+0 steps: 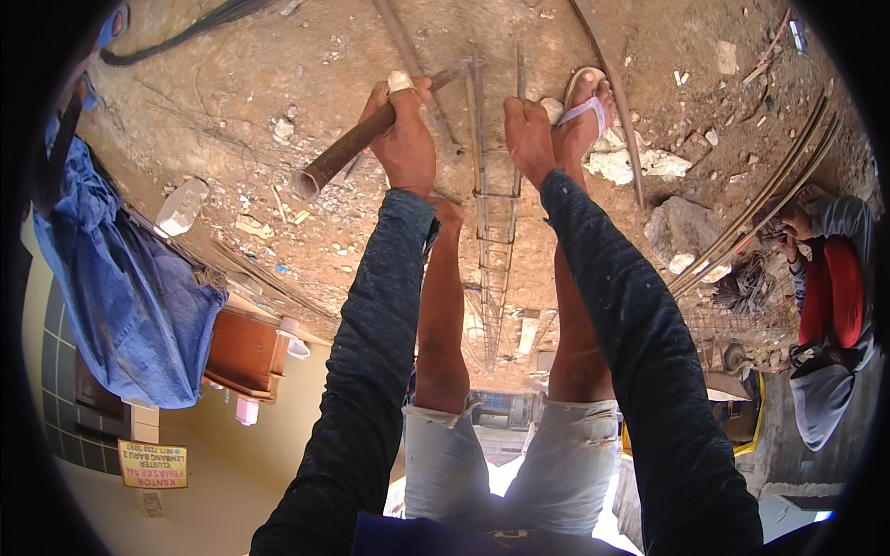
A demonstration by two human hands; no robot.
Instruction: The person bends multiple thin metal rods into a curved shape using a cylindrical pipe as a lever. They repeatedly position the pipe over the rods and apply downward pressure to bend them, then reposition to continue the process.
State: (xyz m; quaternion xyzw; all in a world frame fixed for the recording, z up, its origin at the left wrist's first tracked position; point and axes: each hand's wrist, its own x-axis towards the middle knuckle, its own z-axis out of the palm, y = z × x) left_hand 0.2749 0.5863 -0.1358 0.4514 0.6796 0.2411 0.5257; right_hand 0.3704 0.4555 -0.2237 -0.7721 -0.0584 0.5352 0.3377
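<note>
- While the hands work low over the dirt (232, 107), a lot of stuff lies around them.
- On the left side hangs a big blue sheet (139, 306), with a brown cupboard (239, 352) near it and a pale stone (184, 208) on the ground.
- On the right are a big grey stone (681, 232), some long thin bars (753, 215) and a messy pile of wire (744, 283).
- Another person (842, 287) in red and grey clothes is near that pile, at the right edge.
- Close in, a foot (586, 100) in a sandal is just beside the right hand (530, 144), with a long bent bar (631, 139) past it.
- A ladder of thin metal rods (480, 157) runs between the two hands.
- The left hand (406, 139) is wrapped tight around a brown pipe (348, 150).
- The pipe slants: its open end sticks out to the left of the fingers, and its other end goes up toward the top of the ladder. I cannot tell if they touch.
- The right fingers are curled in at the ladder's right rod and hide part of it. I cannot tell if they squeeze it.
</note>
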